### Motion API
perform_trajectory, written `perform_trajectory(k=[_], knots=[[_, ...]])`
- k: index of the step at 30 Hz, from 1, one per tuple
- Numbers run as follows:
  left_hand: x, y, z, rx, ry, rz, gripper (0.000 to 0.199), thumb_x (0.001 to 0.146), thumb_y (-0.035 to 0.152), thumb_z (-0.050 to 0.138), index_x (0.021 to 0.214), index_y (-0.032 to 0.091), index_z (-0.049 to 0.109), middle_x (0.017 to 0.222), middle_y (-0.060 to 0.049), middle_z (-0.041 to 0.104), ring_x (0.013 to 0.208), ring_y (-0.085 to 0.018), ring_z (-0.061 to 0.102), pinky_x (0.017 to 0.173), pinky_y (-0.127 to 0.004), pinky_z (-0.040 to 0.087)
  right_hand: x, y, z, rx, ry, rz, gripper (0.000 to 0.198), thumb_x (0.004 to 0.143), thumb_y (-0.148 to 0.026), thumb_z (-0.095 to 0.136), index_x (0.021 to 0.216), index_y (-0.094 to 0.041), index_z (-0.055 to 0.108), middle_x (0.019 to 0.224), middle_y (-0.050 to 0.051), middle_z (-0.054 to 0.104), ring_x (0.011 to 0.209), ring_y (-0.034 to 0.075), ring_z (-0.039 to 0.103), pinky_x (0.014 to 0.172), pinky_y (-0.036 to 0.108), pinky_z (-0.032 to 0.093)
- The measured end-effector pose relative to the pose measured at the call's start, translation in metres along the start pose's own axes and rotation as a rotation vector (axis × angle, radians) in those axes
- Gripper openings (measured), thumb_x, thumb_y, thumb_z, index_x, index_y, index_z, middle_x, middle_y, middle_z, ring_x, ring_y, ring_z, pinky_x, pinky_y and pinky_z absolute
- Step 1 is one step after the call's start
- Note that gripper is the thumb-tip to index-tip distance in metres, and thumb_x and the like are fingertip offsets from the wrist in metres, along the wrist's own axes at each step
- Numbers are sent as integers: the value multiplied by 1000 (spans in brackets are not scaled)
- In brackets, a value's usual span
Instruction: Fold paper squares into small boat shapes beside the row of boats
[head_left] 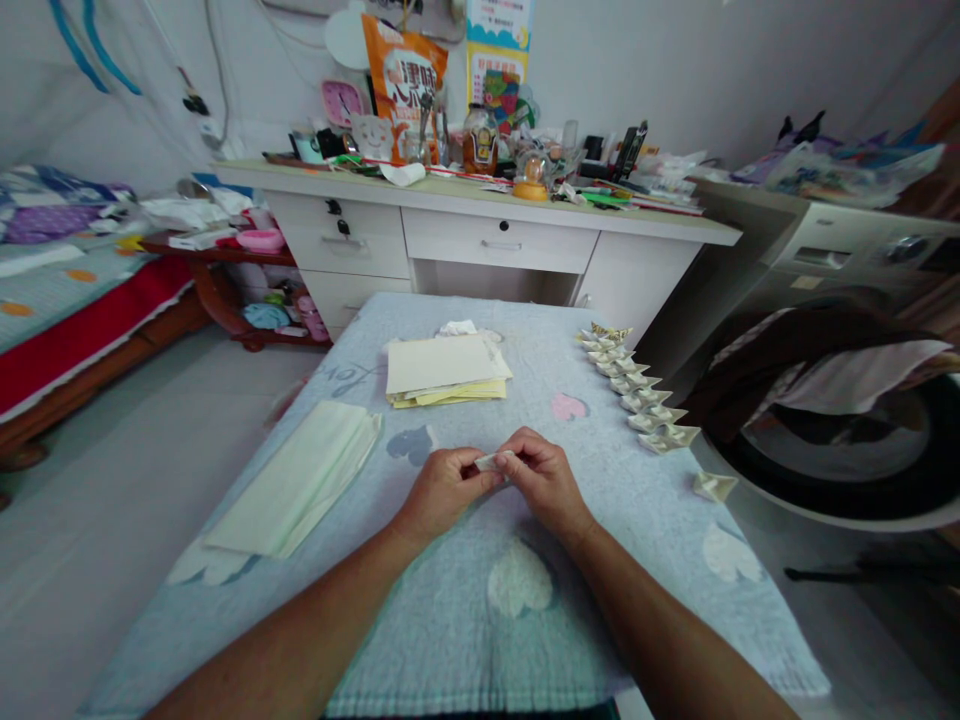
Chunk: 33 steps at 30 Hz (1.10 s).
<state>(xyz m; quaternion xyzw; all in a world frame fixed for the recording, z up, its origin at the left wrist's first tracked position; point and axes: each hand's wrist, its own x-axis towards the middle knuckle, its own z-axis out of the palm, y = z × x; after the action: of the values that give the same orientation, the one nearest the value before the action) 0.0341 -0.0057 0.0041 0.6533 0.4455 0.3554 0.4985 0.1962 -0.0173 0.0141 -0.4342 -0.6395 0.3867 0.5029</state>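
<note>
A small folded piece of pale paper is pinched between my two hands above the middle of the cloth-covered table. My left hand grips its left side with thumb and fingers. On the other side, my right hand closes over the paper, hiding much of it. Several folded paper boats stand in a slanting row at the table's right, and a single paper boat sits nearer me. Beyond my hands lies a stack of cream and yellow paper sheets. Long folded pale green paper rests at the left.
A blue cloth with heart shapes covers the table. Behind it stands a white desk crowded with jars, a snack bag and a pink clock. A washing machine is at the right, a bed at the left.
</note>
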Motion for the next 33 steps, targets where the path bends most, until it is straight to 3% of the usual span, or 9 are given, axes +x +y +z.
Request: perform_trajectory(k=[6, 10, 15, 20, 25, 31, 33], knots=[[0, 7, -1, 5, 39, 108, 18, 74, 34, 68, 71, 16, 68, 71, -1, 58, 68, -14, 52, 62, -22, 38, 0, 0, -4, 10, 10, 21, 17, 83, -32, 64, 74, -20, 71, 69, 0, 57, 66, 12, 53, 63, 25, 39], [-1, 7, -1, 24, 56, 56, 26, 73, 38, 69, 60, 16, 63, 59, 2, 49, 59, -11, 44, 55, -22, 32, 0, 0, -3, 2, -15, 14, 18, 84, -34, 63, 75, -21, 72, 69, 0, 58, 67, 13, 53, 64, 26, 40], [-1, 10, -2, -21, 64, -3, 31, 73, 44, 68, 63, 15, 65, 58, 3, 48, 57, -10, 42, 53, -21, 30, 0, 6, 0, 32, 17, 48, 19, 78, -36, 68, 90, -21, 70, 76, 0, 58, 68, 12, 53, 63, 25, 42], [-1, 7, -1, 9, 82, 1, 30, 73, 41, 68, 60, 15, 62, 55, 4, 45, 55, -10, 40, 51, -21, 28, 0, 6, -1, 18, -7, 49, 17, 83, -35, 64, 77, -20, 70, 71, 0, 56, 67, 12, 51, 62, 24, 39], [0, 2, -1, 51, 57, 24, 29, 74, 40, 68, 61, 15, 62, 56, 4, 46, 55, -10, 41, 52, -21, 28, 0, 2, -3, 7, -20, 40, 15, 84, -31, 63, 76, -21, 72, 69, -1, 54, 65, 12, 50, 62, 24, 37], [-2, 4, -2, -44, 70, 52, 21, 78, 36, 64, 82, 15, 68, 63, 2, 54, 58, -11, 47, 55, -21, 34, 0, 4, -3, 29, 18, 83, 20, 82, -35, 64, 71, -19, 68, 67, -1, 54, 63, 11, 49, 59, 24, 37], [-2, 3, -2, -75, 85, 41, 21, 78, 35, 64, 80, 15, 67, 62, 2, 55, 57, -10, 47, 55, -21, 35, 0, 5, -2, 68, 13, 110, 22, 82, -37, 64, 70, -18, 66, 66, -2, 53, 61, 11, 49, 58, 23, 37]])
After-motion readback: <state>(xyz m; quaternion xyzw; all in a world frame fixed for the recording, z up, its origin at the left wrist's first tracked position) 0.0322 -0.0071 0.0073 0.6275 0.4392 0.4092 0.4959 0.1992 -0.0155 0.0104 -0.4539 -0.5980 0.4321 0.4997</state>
